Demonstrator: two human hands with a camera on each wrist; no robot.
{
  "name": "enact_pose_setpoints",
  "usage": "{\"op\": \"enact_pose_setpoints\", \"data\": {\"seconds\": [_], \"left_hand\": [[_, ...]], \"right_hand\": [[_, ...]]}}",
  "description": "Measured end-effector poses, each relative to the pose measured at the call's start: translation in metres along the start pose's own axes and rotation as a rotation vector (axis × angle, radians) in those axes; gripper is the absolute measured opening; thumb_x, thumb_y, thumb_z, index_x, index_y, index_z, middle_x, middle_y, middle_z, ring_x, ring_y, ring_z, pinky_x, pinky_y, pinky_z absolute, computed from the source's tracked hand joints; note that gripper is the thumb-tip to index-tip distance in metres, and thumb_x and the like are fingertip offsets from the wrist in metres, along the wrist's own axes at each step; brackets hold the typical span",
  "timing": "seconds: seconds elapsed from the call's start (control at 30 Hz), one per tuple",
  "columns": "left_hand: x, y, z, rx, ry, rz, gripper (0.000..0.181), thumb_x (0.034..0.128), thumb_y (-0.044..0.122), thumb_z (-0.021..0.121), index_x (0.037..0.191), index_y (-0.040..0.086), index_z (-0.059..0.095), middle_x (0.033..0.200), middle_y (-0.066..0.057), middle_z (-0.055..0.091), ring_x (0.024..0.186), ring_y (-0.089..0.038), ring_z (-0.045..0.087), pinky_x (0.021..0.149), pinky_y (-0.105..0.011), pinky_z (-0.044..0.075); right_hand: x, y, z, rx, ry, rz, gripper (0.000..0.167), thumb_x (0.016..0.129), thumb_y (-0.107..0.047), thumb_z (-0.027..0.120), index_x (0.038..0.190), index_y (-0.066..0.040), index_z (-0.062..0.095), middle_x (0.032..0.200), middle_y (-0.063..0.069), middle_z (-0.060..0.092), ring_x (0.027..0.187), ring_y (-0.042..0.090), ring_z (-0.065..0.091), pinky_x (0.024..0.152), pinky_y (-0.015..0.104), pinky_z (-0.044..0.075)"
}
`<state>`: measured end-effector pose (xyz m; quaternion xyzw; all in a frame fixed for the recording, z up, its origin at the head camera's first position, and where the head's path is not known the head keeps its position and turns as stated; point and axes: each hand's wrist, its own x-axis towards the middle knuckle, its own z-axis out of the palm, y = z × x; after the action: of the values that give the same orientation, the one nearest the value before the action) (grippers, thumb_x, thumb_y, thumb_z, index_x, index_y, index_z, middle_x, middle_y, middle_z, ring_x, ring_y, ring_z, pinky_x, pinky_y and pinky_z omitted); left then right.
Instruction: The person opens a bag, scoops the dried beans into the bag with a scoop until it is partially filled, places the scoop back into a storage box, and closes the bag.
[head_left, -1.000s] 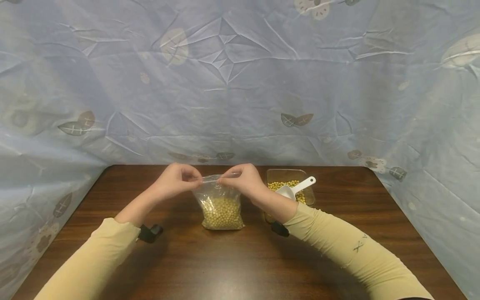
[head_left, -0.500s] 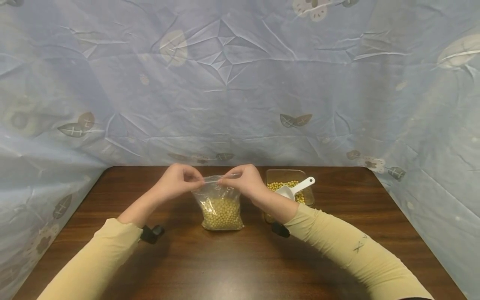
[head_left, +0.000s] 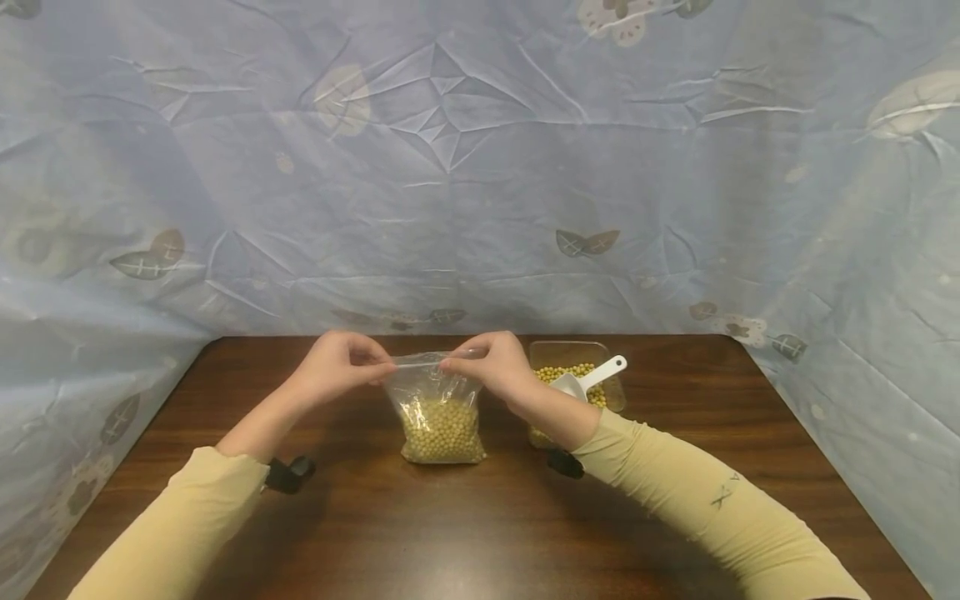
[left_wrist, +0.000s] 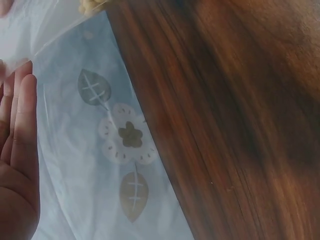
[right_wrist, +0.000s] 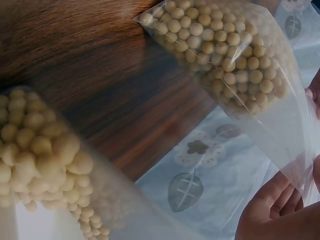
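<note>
A clear zip bag, its lower part filled with round yellow beans, stands upright on the brown table between my hands. My left hand pinches the bag's top left corner with thumb and fingertips. At the top right, my right hand pinches the zip edge between thumb and forefinger. In the left wrist view, the left hand has its fingertips at the clear film. The right wrist view has the bag close up, with the right hand gripping its upper edge.
To the right, partly behind the right forearm, stands a clear container of yellow beans. A white scoop lies in it, handle pointing up to the right. A pale blue patterned cloth hangs behind the table.
My left hand has slid left along the bag's top edge to its corner, leaving more of the zip strip in sight. The right hand stays in its place, and the bag has hardly moved.
</note>
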<state>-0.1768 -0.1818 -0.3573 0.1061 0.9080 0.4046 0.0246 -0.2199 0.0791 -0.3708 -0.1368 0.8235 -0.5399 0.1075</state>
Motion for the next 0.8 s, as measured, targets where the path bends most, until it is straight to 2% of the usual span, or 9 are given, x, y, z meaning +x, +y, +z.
{"op": "enact_pose_setpoints", "data": {"seconds": [0.2, 0.3, 0.4, 0.47, 0.57, 0.7, 0.8], "left_hand": [[-0.0016, -0.002, 0.0006, 0.019, 0.014, 0.04, 0.012, 0.0982, 0.012, 0.075, 0.1, 0.001, 0.079, 0.088, -0.01, 0.081, 0.076, -0.013, 0.075, 0.069, -0.028, 0.059], [-0.0029, -0.0042, -0.0001, 0.011, 0.021, 0.018, 0.012, 0.0976, 0.013, 0.076, 0.1, 0.002, 0.08, 0.088, -0.009, 0.082, 0.076, -0.013, 0.076, 0.071, -0.028, 0.06], [-0.0038, -0.0065, -0.001, -0.005, 0.024, 0.007, 0.011, 0.0968, 0.013, 0.078, 0.098, 0.002, 0.08, 0.086, -0.01, 0.083, 0.075, -0.012, 0.077, 0.071, -0.027, 0.061], [-0.0038, -0.0075, -0.001, -0.012, 0.024, 0.018, 0.011, 0.0965, 0.012, 0.078, 0.098, 0.001, 0.08, 0.086, -0.011, 0.083, 0.075, -0.012, 0.077, 0.07, -0.025, 0.061], [-0.0037, -0.0077, -0.0003, -0.02, 0.03, 0.046, 0.01, 0.0966, 0.01, 0.077, 0.097, 0.0, 0.08, 0.087, -0.012, 0.082, 0.075, -0.011, 0.077, 0.07, -0.025, 0.062], [-0.004, -0.0069, 0.0023, -0.027, 0.055, 0.047, 0.011, 0.0965, 0.012, 0.077, 0.098, 0.001, 0.08, 0.088, -0.011, 0.082, 0.076, -0.012, 0.077, 0.073, -0.025, 0.061], [-0.0042, -0.0092, 0.0064, -0.059, 0.072, 0.014, 0.015, 0.0962, 0.016, 0.079, 0.102, 0.002, 0.08, 0.096, -0.012, 0.082, 0.086, -0.019, 0.079, 0.078, -0.025, 0.06]], "right_hand": [[-0.0019, -0.0002, -0.0007, 0.017, 0.002, -0.013, 0.017, 0.087, -0.02, 0.089, 0.094, -0.006, 0.085, 0.095, 0.008, 0.084, 0.074, 0.011, 0.073, 0.079, 0.029, 0.061], [-0.0034, -0.0006, -0.0006, 0.021, 0.001, -0.025, 0.016, 0.089, -0.018, 0.087, 0.095, -0.004, 0.084, 0.094, 0.009, 0.084, 0.075, 0.012, 0.074, 0.08, 0.034, 0.062], [-0.0045, -0.0002, -0.0013, 0.014, 0.0, -0.036, 0.016, 0.091, -0.018, 0.085, 0.097, -0.003, 0.084, 0.095, 0.01, 0.084, 0.078, 0.011, 0.074, 0.081, 0.03, 0.061], [-0.005, 0.0, -0.0018, 0.007, 0.003, -0.037, 0.016, 0.092, -0.018, 0.084, 0.098, -0.003, 0.084, 0.097, 0.01, 0.084, 0.079, 0.01, 0.073, 0.08, 0.025, 0.059], [-0.0051, 0.0004, -0.0019, 0.006, 0.019, -0.029, 0.015, 0.092, -0.018, 0.084, 0.098, -0.004, 0.084, 0.098, 0.01, 0.084, 0.081, 0.01, 0.073, 0.083, 0.027, 0.059], [-0.0056, 0.0021, 0.0003, 0.083, 0.036, 0.036, 0.015, 0.093, -0.017, 0.083, 0.1, -0.003, 0.084, 0.101, 0.01, 0.084, 0.083, 0.011, 0.074, 0.093, 0.034, 0.06], [-0.0072, 0.0032, 0.0015, 0.208, 0.042, 0.114, 0.017, 0.094, -0.015, 0.082, 0.104, -0.002, 0.082, 0.104, 0.009, 0.083, 0.085, 0.011, 0.074, 0.096, 0.035, 0.06]]}}
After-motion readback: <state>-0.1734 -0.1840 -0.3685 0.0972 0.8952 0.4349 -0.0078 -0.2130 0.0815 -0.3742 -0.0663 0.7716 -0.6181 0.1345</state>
